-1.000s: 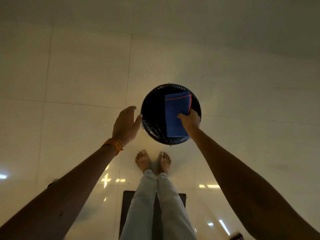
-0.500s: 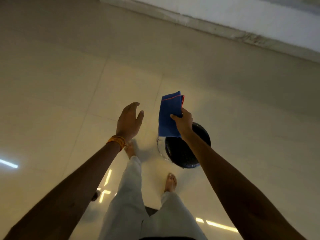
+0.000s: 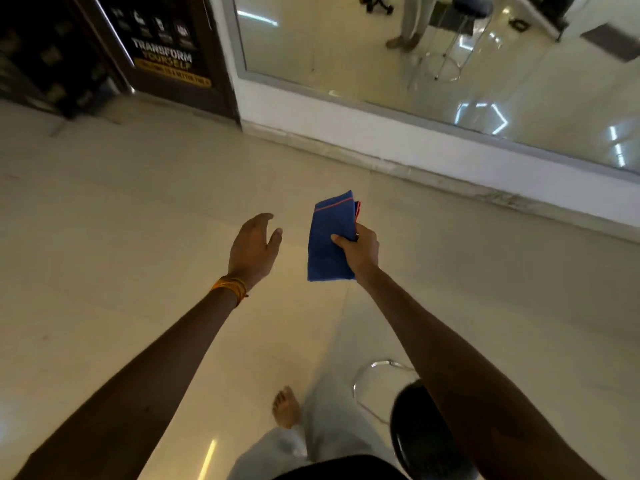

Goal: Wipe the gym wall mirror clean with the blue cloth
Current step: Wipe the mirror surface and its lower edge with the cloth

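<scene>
blue cloth [image 3: 329, 244], folded into a soft rectangle with a thin red-stitched hem, hangs pinched between the thumb and curled fingers of the right hand [image 3: 360, 249]. the left hand [image 3: 251, 249] hovers beside it, fingers loosely spread, holding nothing, orange threads [image 3: 231, 288] round its wrist. the wall mirror [image 3: 415, 64], smooth pale-framed glass, stands ahead above glossy cream floor tiles [image 3: 121, 220]. a round black stool seat [image 3: 422, 441] sits under the right forearm.
</scene>
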A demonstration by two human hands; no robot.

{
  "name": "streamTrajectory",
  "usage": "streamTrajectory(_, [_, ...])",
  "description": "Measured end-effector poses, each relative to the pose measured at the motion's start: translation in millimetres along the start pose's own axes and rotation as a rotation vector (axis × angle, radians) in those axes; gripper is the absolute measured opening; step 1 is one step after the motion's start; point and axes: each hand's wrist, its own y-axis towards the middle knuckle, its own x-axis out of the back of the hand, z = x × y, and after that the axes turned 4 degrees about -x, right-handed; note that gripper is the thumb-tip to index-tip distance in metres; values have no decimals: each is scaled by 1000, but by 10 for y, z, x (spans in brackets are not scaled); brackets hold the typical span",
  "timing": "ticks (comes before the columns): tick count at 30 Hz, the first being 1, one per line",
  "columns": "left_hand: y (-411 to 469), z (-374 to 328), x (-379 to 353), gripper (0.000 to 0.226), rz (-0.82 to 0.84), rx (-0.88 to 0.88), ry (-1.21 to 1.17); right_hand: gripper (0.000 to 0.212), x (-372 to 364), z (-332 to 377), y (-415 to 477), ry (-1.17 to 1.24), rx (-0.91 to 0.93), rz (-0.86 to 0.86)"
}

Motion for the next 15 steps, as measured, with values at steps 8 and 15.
streamTrajectory(8, [1769,158,589,46,-29,-103,35,12,-518,1292,1360,47,89,-35])
streamTrajectory(15, [3558,158,1213,48,-70,-123,45,11,-959,2628,2816,57,163,-33])
